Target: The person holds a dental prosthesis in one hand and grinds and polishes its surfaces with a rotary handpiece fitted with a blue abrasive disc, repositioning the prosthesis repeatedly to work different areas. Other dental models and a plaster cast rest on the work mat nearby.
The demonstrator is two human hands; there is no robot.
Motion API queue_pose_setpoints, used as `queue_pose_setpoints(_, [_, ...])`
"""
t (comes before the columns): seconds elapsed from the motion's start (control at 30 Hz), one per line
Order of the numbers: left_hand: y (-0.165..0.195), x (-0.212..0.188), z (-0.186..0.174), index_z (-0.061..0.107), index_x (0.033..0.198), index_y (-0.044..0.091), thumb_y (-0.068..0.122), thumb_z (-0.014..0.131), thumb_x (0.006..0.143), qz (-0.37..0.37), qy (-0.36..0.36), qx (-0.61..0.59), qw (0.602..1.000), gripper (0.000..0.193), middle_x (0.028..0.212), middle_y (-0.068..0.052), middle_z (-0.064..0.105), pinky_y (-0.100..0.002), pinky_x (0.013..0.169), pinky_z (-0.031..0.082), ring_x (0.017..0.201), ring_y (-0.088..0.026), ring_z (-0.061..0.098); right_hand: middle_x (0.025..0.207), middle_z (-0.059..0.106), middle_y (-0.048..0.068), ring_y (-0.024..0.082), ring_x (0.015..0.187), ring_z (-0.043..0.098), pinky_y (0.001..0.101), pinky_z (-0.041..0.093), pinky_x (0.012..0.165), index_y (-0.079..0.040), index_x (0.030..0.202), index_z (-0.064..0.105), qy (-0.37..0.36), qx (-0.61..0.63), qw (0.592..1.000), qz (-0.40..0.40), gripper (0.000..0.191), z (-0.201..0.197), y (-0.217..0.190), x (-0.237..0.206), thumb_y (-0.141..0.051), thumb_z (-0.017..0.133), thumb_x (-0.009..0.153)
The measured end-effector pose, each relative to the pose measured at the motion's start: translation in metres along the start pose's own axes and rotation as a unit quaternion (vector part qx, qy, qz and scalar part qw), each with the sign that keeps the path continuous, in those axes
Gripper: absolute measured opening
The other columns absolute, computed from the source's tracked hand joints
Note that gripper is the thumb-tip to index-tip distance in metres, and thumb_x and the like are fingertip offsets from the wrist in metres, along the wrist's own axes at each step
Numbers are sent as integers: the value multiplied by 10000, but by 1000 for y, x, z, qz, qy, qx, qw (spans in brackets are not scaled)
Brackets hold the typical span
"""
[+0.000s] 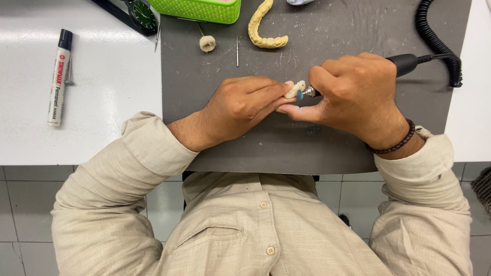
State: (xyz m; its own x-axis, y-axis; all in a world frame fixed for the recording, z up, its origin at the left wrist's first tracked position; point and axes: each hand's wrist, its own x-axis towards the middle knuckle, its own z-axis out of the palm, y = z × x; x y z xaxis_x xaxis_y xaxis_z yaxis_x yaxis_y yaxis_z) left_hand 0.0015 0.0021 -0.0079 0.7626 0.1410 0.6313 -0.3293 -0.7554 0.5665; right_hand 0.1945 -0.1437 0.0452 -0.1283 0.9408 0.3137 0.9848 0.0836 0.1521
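Left hand: the left hand was closed in a pinch, fingertips holding a small off-white dental piece at its tip.
Right hand: the right hand was curled shut around a black rotary handpiece, its metal tip touching the dental piece from 3 o'clock.
Wrist: a dark beaded bracelet circled the right wrist.
Cord: a black coiled cable ran off from the handpiece toward 1 o'clock.
Surface: both hands rested over a grey work mat on a white table.
Beyond the hands: a yellowish dental arch cast lay at 12 o'clock, a small felt polishing wheel and a thin bur at 11 o'clock.
Far edge: a green basket sat at 11 o'clock; a white marker lay at 9 o'clock.
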Motion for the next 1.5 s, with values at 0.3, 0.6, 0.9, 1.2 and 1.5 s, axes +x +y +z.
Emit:
queue_pose_setpoints(0.3, [0,1,0,709,1112,-29,65,788,983,0,-3,-1,1000,178,922,-107,716,-340,666,603,796,-228,727,568,428,-41,145,512,441,311,321,505,-158,644,492,3,15,1000,-11,642,3,0,-1,-661,846,826])
queue_pose_setpoints(0.6, [0,1,0,705,1170,-19,44,777,972,7,-15,-8,1000,220,929,-91,719,-339,657,588,795,-219,720,583,448,-42,150,524,469,307,343,525,-157,663,508,-10,17,1000,-3,684,1,1,0,-702,890,822])
queue_pose_setpoints(0.9, [-1,0,-2,675,1251,-28,36,757,983,23,-26,-12,999,288,987,-81,725,-336,703,601,859,-222,735,563,430,-32,163,508,451,321,327,507,-141,652,481,-5,25,1000,-4,723,0,1,2,-708,910,783])
queue_pose_setpoints(1.2, [0,1,-2,684,1234,-28,54,778,984,23,-19,0,1000,280,964,-93,715,-340,674,591,831,-225,726,603,420,-41,150,542,433,311,316,543,-161,680,465,0,8,1000,-4,684,-3,2,1,-707,853,821])
queue_pose_setpoints(1.5, [0,1,-1,698,1190,-34,66,798,989,2,-4,-3,1000,246,931,-98,712,-327,646,590,781,-207,715,524,374,-40,139,458,390,295,295,475,-154,607,455,19,-20,1000,-16,733,-4,3,5,-777,816,747])
